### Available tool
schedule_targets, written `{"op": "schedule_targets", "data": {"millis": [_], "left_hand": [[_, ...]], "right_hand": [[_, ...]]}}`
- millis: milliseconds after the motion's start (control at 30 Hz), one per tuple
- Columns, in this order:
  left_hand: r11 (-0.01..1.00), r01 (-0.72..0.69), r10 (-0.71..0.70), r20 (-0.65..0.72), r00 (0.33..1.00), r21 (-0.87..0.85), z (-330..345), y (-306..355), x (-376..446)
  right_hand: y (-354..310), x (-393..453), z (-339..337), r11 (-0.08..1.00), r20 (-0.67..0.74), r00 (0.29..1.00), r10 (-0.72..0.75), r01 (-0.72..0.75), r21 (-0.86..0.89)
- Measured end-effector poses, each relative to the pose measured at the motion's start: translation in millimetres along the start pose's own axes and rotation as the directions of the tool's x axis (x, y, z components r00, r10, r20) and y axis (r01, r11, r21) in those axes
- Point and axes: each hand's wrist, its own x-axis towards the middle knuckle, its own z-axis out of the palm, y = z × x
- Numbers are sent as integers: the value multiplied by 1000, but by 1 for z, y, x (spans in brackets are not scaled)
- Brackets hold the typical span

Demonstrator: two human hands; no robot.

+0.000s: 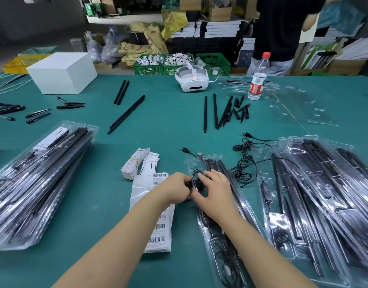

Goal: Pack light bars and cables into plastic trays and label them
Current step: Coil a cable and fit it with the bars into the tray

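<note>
White box, headset, water bottle

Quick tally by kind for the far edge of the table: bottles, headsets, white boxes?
Water bottle: 1
White headset: 1
White box: 1
Total: 3

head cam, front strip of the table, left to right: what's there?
Stack of packed trays → barcode label sheet → left hand → right hand on the open tray → pile of packed trays.
</note>
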Motion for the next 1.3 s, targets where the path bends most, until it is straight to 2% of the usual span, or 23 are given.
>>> {"op": "schedule_targets", "data": {"millis": [167, 333, 533, 667, 767, 900, 1033, 1167, 1300], "left_hand": [[971, -85, 106, -86, 991, 224, 4, -1, 3], [969, -64, 128, -261, 957, 239, 18, -7, 3], [965, -54, 152, -378, 913, 258, 33, -7, 4], [978, -34, 106, -353, 930, 204, 25, -8, 5], [967, -37, 112, -292, 950, 251, 16, -7, 6], [927, -26, 99, -178, 979, 375, 11, 1, 7], [926, -44, 74, -67, 995, 374, 12, 4, 6], [939, -61, 109, -123, 986, 338, 11, -4, 5], [981, -52, 99, -247, 964, 189, 22, -8, 3]], "right_hand": [[-1, 0, -1, 1000, 6, 1000, -3, 3, 2], [-2, -2, -4, 1000, 7, 1000, -2, 2, 20], [-4, -4, -6, 999, 12, 999, -44, 44, -24], [-3, -3, -13, 993, 107, 990, -88, 96, -69], [-1, -2, -18, 993, 183, 978, -98, 108, -47], [-1, -1, -19, 997, 183, 981, -59, 68, -39], [-2, 0, -15, 994, 210, 977, -43, 63, -90], [2, -1, -13, 995, 203, 978, -55, 71, -75], [5, -3, -10, 996, 169, 982, -81, 85, -17]]}}
